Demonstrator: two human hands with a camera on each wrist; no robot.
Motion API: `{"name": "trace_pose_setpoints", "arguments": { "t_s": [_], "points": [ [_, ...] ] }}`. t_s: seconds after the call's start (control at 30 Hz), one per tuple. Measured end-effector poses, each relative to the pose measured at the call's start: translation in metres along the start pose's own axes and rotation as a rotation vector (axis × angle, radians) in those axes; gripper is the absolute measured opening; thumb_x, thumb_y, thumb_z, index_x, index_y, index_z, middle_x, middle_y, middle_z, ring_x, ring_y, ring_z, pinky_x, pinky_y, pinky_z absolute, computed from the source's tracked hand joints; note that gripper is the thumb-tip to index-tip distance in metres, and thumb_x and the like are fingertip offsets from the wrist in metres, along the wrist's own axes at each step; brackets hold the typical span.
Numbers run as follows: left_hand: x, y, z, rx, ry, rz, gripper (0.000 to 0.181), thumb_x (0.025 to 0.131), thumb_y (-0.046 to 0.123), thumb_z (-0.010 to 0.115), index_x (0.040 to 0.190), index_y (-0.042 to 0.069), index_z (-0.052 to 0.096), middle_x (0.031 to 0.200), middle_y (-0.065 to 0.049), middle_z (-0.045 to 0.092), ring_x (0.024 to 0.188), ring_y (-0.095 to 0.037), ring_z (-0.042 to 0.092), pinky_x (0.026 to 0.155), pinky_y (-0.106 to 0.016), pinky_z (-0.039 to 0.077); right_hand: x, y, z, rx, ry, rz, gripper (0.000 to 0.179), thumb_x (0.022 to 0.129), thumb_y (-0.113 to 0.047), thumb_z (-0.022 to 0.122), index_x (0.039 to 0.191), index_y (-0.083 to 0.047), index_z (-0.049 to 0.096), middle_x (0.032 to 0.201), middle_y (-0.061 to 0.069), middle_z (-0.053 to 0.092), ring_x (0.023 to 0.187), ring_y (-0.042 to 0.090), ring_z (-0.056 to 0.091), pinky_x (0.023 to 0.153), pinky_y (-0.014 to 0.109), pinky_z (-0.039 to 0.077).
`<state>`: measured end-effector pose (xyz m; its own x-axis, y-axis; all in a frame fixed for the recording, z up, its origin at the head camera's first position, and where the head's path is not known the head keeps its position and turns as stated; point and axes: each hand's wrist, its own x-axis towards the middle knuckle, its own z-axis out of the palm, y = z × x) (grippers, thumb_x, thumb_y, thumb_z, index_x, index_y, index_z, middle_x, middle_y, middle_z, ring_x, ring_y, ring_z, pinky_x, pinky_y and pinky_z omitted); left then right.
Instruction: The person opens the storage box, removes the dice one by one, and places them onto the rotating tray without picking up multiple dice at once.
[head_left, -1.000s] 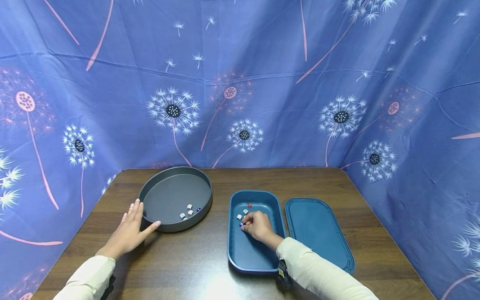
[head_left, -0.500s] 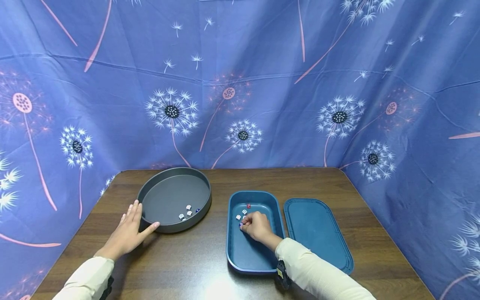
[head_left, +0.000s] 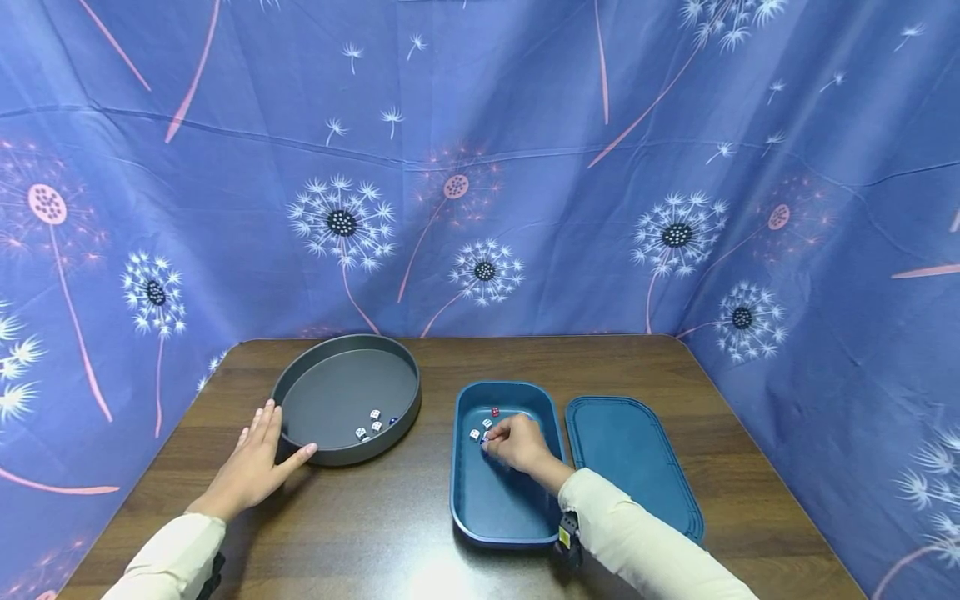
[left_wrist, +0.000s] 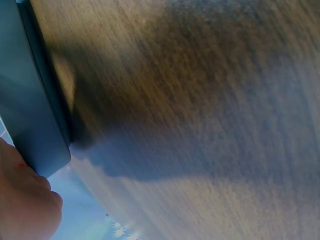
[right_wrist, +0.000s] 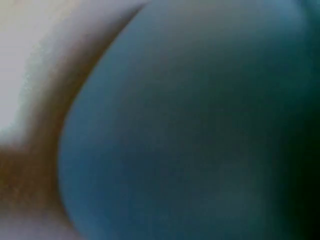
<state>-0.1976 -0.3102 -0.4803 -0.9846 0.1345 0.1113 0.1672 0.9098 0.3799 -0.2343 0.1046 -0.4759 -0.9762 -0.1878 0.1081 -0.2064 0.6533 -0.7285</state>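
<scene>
My left hand point(head_left: 253, 463) touches the near-left side of a round dark grey pan point(head_left: 352, 454), its fingers straight and thumb spread along the wall. Inside that pan lie several white dice point(head_left: 361, 433) and a dark blue die point(head_left: 393, 422). Over a deep blue rectangular container point(head_left: 495, 533), my right hand point(head_left: 521, 444) pinches a blue die point(head_left: 484, 441) between thumb and fingertips, partly covered by them. White dice point(head_left: 475, 434) and a red die point(head_left: 495, 412) lie beyond the fingers on the container floor. The right wrist view is a blurred close-up of the container wall point(right_wrist: 150, 150).
A flat blue lid point(head_left: 637, 467) lies on the wooden table point(head_left: 360, 533) to the right of the container. Patterned blue cloth point(head_left: 480, 217) hangs behind and at both sides of the table. Bare wood separates the pan from the container.
My right hand has shifted slightly away from me within the container, and the blue die at its fingertips has moved with it toward the white dice. The left hand stays on the pan.
</scene>
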Motion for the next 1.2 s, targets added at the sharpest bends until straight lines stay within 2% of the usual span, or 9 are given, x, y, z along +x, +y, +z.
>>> {"name": "trace_pose_setpoints", "arguments": {
  "t_s": [0.3, 0.57, 0.87, 1.2],
  "points": [
    [0.000, -0.001, -0.001, -0.005, -0.011, -0.008, 0.100, 0.093, 0.059, 0.049, 0.146, -0.016, 0.010, 0.155, -0.033, 0.002, 0.143, -0.047, 0.000, 0.112, -0.064, 0.009, 0.009, -0.034, -0.019, 0.047, -0.031, -0.006, 0.004, 0.079, -0.009, 0.076, 0.080, -0.005, 0.075, 0.070, 0.000, 0.068, 0.060, 0.006, 0.057, 0.053, 0.022, 0.047],
    [0.001, -0.001, -0.001, -0.008, -0.010, -0.008, 0.100, 0.093, 0.059, 0.049, 0.146, -0.016, 0.010, 0.155, -0.033, 0.003, 0.143, -0.047, 0.000, 0.112, -0.064, 0.009, 0.024, -0.076, -0.023, 0.072, -0.049, -0.032, 0.008, 0.083, -0.014, 0.074, 0.083, -0.007, 0.075, 0.071, -0.001, 0.068, 0.060, 0.007, 0.057, 0.053, 0.023, 0.047],
    [0.001, 0.000, -0.002, -0.002, -0.013, -0.010, 0.099, 0.093, 0.058, 0.049, 0.146, -0.016, 0.010, 0.155, -0.033, 0.002, 0.143, -0.047, 0.000, 0.112, -0.064, 0.010, 0.045, -0.119, -0.009, 0.069, -0.009, -0.079, 0.008, 0.081, -0.015, 0.076, 0.083, -0.007, 0.076, 0.071, 0.000, 0.070, 0.061, 0.004, 0.057, 0.055, 0.019, 0.047],
    [0.002, -0.001, -0.002, -0.006, -0.023, -0.013, 0.100, 0.093, 0.059, 0.049, 0.147, -0.015, 0.008, 0.155, -0.033, 0.001, 0.143, -0.046, -0.003, 0.113, -0.064, 0.008, 0.060, -0.143, 0.020, 0.064, 0.094, -0.142, 0.006, 0.080, -0.013, 0.077, 0.081, -0.007, 0.076, 0.069, -0.001, 0.070, 0.059, 0.003, 0.058, 0.055, 0.017, 0.046]
  ]
}}
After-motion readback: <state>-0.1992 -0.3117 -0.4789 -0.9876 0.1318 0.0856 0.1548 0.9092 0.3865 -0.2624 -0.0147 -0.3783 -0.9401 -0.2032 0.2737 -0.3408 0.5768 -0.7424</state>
